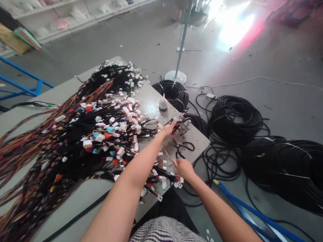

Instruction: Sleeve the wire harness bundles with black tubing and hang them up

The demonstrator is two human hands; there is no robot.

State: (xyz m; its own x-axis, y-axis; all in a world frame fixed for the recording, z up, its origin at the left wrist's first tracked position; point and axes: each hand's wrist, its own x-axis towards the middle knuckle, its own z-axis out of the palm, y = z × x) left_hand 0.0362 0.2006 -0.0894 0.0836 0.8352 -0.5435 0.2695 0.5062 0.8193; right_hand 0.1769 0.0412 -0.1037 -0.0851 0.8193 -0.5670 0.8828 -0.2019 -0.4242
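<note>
My left hand [168, 129] reaches far across the grey table [83, 198] to a small metal fixture [183, 129] near the right edge, its fingers closed on a wire end there. My right hand [183, 168] is closer to me, fingers pinched on a thin pale wire or tie that runs up toward the left hand. A big heap of wire harnesses [83, 134] with white, red and blue connectors covers the table left of both hands. Black-handled scissors [185, 147] lie between the hands.
A small glue bottle [163, 103] stands on the far table end. Large coils of black cable [236, 119] lie on the floor to the right, another coil [173, 92] by a stand's white base [175, 76]. Blue tubing [252, 211] crosses the lower right.
</note>
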